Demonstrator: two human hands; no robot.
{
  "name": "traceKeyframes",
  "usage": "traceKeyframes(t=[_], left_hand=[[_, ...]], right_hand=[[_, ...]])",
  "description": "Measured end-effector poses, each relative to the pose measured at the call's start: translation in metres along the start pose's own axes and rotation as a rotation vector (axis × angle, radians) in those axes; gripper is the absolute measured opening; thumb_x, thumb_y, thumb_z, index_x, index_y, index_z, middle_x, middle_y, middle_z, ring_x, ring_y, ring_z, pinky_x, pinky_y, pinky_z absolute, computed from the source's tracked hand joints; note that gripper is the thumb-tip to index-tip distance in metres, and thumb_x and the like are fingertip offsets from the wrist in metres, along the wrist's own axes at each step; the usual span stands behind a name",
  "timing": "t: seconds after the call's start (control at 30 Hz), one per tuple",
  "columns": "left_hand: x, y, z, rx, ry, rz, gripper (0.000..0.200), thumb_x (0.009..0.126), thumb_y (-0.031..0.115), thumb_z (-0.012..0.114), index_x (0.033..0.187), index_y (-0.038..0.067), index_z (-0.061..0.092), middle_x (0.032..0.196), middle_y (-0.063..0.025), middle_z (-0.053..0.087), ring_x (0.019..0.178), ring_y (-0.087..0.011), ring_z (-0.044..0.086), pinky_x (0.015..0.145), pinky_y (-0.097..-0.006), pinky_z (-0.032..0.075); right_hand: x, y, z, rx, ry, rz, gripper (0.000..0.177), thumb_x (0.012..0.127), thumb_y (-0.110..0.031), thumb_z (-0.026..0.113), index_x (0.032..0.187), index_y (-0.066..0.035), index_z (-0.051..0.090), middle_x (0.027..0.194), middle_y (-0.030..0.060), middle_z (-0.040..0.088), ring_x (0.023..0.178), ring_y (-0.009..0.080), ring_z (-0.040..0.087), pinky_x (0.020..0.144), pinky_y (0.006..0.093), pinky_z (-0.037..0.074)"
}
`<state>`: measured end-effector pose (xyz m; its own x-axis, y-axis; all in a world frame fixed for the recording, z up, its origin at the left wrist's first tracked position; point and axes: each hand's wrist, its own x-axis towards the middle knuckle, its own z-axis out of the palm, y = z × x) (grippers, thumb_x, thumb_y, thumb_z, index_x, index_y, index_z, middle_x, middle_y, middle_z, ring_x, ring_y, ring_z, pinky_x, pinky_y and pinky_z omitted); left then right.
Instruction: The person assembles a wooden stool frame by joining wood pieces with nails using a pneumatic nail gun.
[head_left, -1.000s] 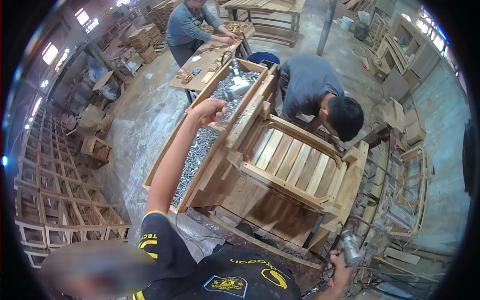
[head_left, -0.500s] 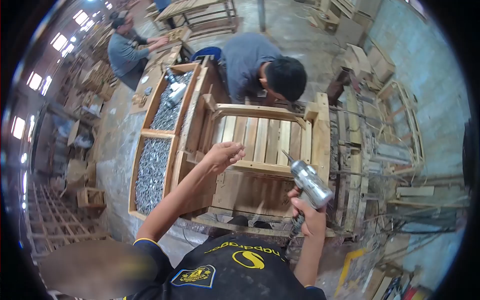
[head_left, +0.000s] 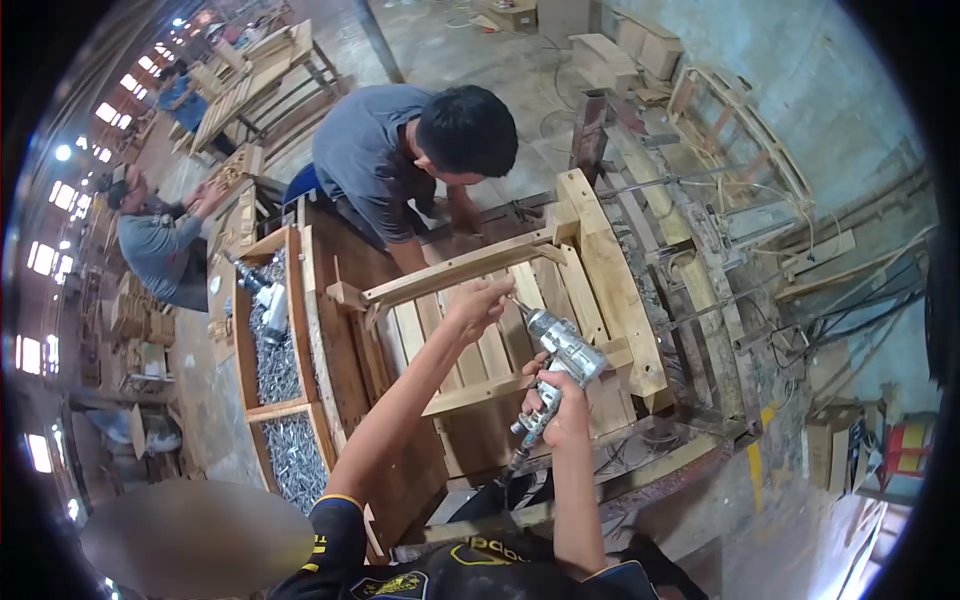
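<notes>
My right hand point(head_left: 566, 405) is wrapped round the handle of a silver power driver point(head_left: 565, 345), whose bit points up and left. At the tip of that bit, my left hand point(head_left: 484, 306) is pinched; anything between its fingers is too small to make out. Both hands are above a wooden frame point(head_left: 455, 268) with pale slats. On the left, a divided wooden box point(head_left: 275, 412) holds many metal screws point(head_left: 297, 462). A second silver tool point(head_left: 270, 308) lies on the screws in its upper compartment.
Across the frame a co-worker point(head_left: 385, 150) bends over, arms reaching down to its far side. Another person point(head_left: 160, 235) is at the far left. Metal rails point(head_left: 690, 290) and a wooden frame against the wall point(head_left: 745, 125) are on the right.
My left hand has come to the tip of the driver, which has moved left and up. The view has turned, so the wooden frame appears tilted. The co-worker's arm now shows at the frame.
</notes>
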<state>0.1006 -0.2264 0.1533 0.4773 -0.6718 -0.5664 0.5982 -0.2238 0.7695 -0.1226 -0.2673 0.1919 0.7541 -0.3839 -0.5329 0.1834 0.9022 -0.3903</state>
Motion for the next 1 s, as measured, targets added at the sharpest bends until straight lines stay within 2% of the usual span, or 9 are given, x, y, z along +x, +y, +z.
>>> traceKeyframes(t=[0.03,0.13,0.23,0.37,0.7,0.8,0.87,0.93,1.0], left_hand=[[0.009,0.0,0.006,-0.013,0.007,-0.015,0.023,0.093,0.026,0.065,0.082,0.007,0.059,0.062,0.0014,0.054,0.042,-0.0053,0.037,0.037,-0.0212,0.027],[0.043,-0.009,0.007,-0.04,-0.093,-0.034,0.024,0.094,0.026,0.064,0.081,0.006,0.059,0.061,0.0015,0.053,0.04,-0.0048,0.035,0.036,-0.0218,0.025],[0.069,-0.019,0.011,0.086,-0.02,-0.063,0.027,0.094,0.027,0.064,0.078,0.006,0.059,0.057,0.0022,0.05,0.04,-0.0042,0.032,0.037,-0.0226,0.021],[0.097,-0.01,-0.012,0.109,-0.338,-0.202,0.031,0.094,0.027,0.065,0.073,0.004,0.062,0.053,0.0022,0.048,0.041,-0.0053,0.031,0.039,-0.0243,0.019],[0.129,-0.027,0.021,0.128,-0.125,-0.14,0.031,0.095,0.027,0.062,0.074,0.005,0.065,0.055,0.0024,0.05,0.042,-0.0071,0.035,0.039,-0.0245,0.025],[0.138,-0.043,0.034,0.219,0.096,0.056,0.036,0.095,0.028,0.059,0.071,0.003,0.066,0.055,-0.001,0.052,0.046,-0.0086,0.041,0.041,-0.0286,0.031],[0.135,-0.049,0.049,0.399,0.252,0.186,0.037,0.098,0.027,0.05,0.079,0.0,0.068,0.058,-0.0012,0.054,0.055,-0.0119,0.046,0.054,-0.0321,0.038],[0.138,-0.055,0.05,0.323,0.202,0.29,0.036,0.099,0.026,0.048,0.078,0.002,0.067,0.061,-0.0005,0.054,0.056,-0.0103,0.046,0.055,-0.0311,0.038],[0.149,-0.061,0.039,0.28,0.098,0.262,0.033,0.099,0.026,0.05,0.085,0.002,0.069,0.068,0.0002,0.058,0.061,-0.0092,0.046,0.057,-0.0289,0.038]], right_hand=[[0.007,0.005,-0.003,0.05,0.032,-0.002,0.025,0.079,-0.011,0.061,0.103,-0.009,0.054,0.089,0.0061,0.062,0.048,0.0126,0.05,0.047,0.0316,0.046],[0.026,0.015,-0.004,0.088,0.095,-0.056,0.026,0.079,-0.01,0.057,0.105,-0.011,0.052,0.092,0.0057,0.06,0.05,0.0125,0.049,0.05,0.0315,0.044],[0.042,0.024,-0.011,0.178,0.107,-0.079,0.026,0.08,-0.008,0.054,0.106,-0.011,0.051,0.093,0.0055,0.06,0.051,0.0124,0.048,0.051,0.0313,0.044],[0.065,0.031,-0.03,0.245,0.092,-0.069,0.025,0.08,-0.008,0.054,0.105,-0.011,0.052,0.093,0.0056,0.06,0.052,0.0124,0.05,0.052,0.0345,0.049],[0.092,0.03,-0.031,0.274,0.164,-0.163,0.026,0.08,-0.009,0.055,0.105,-0.011,0.053,0.093,0.0061,0.059,0.051,0.0131,0.049,0.055,0.034,0.046],[0.109,0.033,-0.033,0.32,0.131,-0.179,0.026,0.079,-0.009,0.055,0.105,-0.013,0.052,0.093,0.005,0.059,0.051,0.0131,0.048,0.055,0.0341,0.045],[0.121,0.038,-0.033,0.367,0.098,-0.206,0.027,0.079,-0.009,0.054,0.105,-0.013,0.051,0.094,0.0045,0.058,0.053,0.0133,0.049,0.055,0.0346,0.046],[0.129,0.043,-0.033,0.412,0.093,-0.218,0.028,0.078,-0.01,0.054,0.106,-0.014,0.052,0.095,0.0038,0.057,0.052,0.0135,0.048,0.055,0.035,0.046],[0.132,0.05,-0.038,0.44,0.07,-0.24,0.028,0.079,-0.011,0.054,0.106,-0.014,0.052,0.095,0.0035,0.058,0.052,0.0135,0.048,0.055,0.0351,0.046]])
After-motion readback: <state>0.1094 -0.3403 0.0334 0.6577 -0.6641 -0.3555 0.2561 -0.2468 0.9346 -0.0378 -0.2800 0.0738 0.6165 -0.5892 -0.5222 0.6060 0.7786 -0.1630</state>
